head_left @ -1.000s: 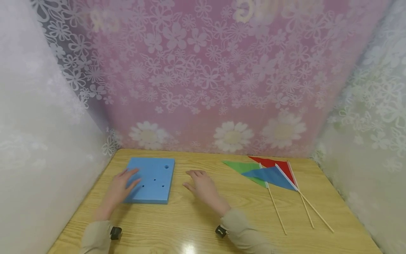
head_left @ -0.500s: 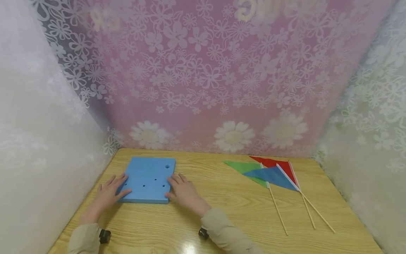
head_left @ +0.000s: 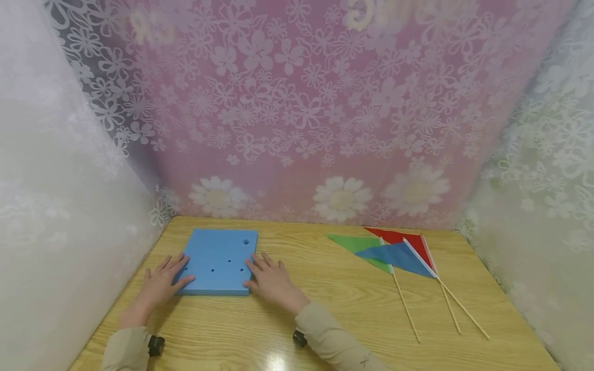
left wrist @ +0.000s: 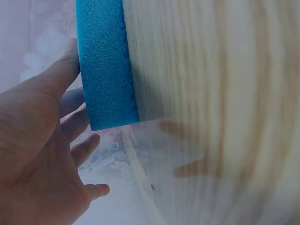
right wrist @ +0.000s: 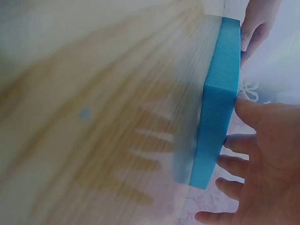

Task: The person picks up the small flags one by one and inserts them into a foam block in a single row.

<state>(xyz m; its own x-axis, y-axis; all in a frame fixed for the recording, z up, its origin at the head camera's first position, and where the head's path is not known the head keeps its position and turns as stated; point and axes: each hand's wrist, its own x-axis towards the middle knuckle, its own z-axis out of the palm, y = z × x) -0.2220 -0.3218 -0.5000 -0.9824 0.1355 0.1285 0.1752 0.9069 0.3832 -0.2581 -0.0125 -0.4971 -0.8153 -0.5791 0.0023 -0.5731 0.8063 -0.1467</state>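
A blue foam block [head_left: 217, 262] with several small holes lies flat at the back left of the wooden table [head_left: 325, 319]. My left hand [head_left: 162, 281] touches the block's left front corner with straight, spread fingers, its thumb along the near edge. My right hand [head_left: 269, 278] rests against the block's right front corner, fingers straight. In the left wrist view the thumb lies on the block's edge [left wrist: 105, 65] beside my left hand [left wrist: 42, 136]. In the right wrist view the block's edge [right wrist: 218, 98] stands between my right hand [right wrist: 262, 159] and the far fingers [right wrist: 253, 28].
Three small flags on thin wooden sticks lie at the back right: green [head_left: 359, 245], blue [head_left: 394, 257] and red [head_left: 408, 239]. Flowered curtains close in the left, back and right sides of the table.
Both hands came to the blue block's front corners from further away; the right hand moved left to its right edge. In the last half second they barely shifted.
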